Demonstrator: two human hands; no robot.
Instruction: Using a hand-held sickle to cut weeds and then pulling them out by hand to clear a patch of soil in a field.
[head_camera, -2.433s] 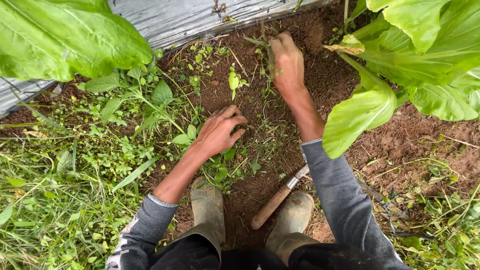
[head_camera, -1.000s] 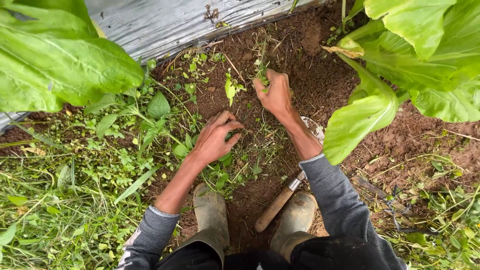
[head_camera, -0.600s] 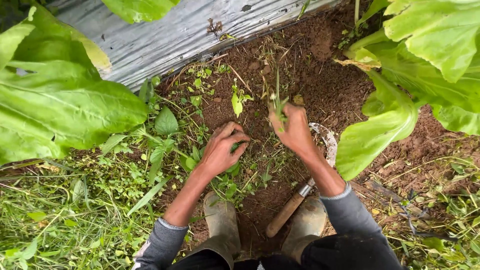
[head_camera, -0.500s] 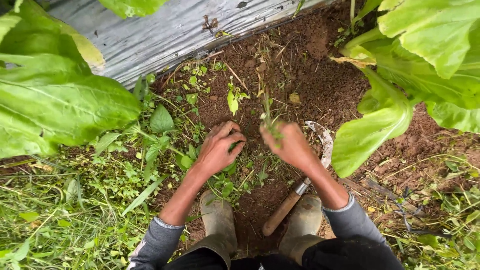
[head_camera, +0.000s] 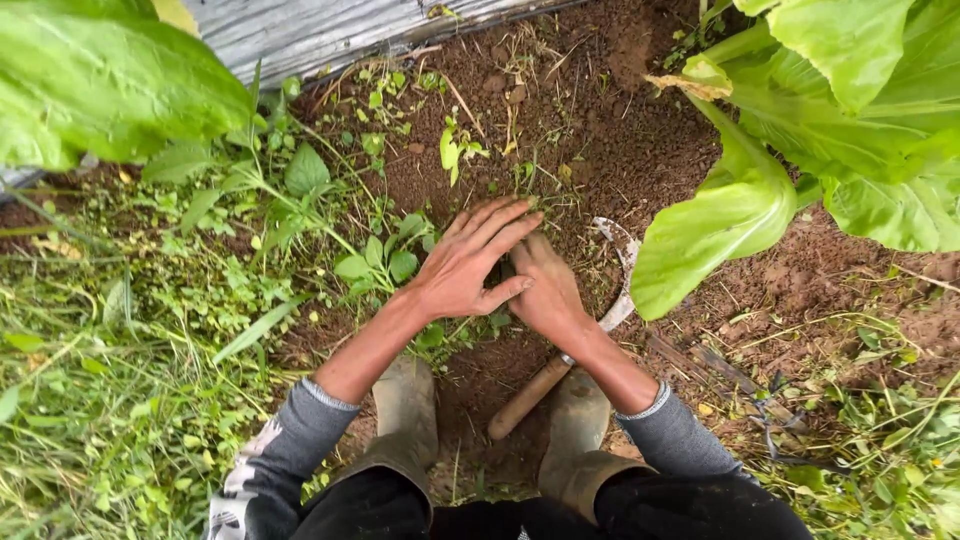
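Note:
My left hand (head_camera: 465, 265) and my right hand (head_camera: 548, 292) meet over the brown soil (head_camera: 600, 130), just above my boots. The left hand's fingers lie stretched across the right hand's knuckles. The right hand is curled shut under them, and the weed sprigs it carried are hidden between the two palms. Low weeds (head_camera: 385, 262) grow right beside the left wrist. A hand tool with a wooden handle (head_camera: 525, 400) lies on the ground under my right forearm, its pale metal blade (head_camera: 622, 275) pointing away to the right.
Large green leaves (head_camera: 850, 120) overhang the soil at right, and another big leaf (head_camera: 100, 90) fills the upper left. A grey sheet (head_camera: 330, 30) borders the bed at the top. A small seedling (head_camera: 455, 150) stands beyond my hands. Grass (head_camera: 110, 400) covers the left.
My right hand reached far up the bed, pulled green sprigs and drew back to my left hand. The left hand, curled before, now has its fingers stretched over the right.

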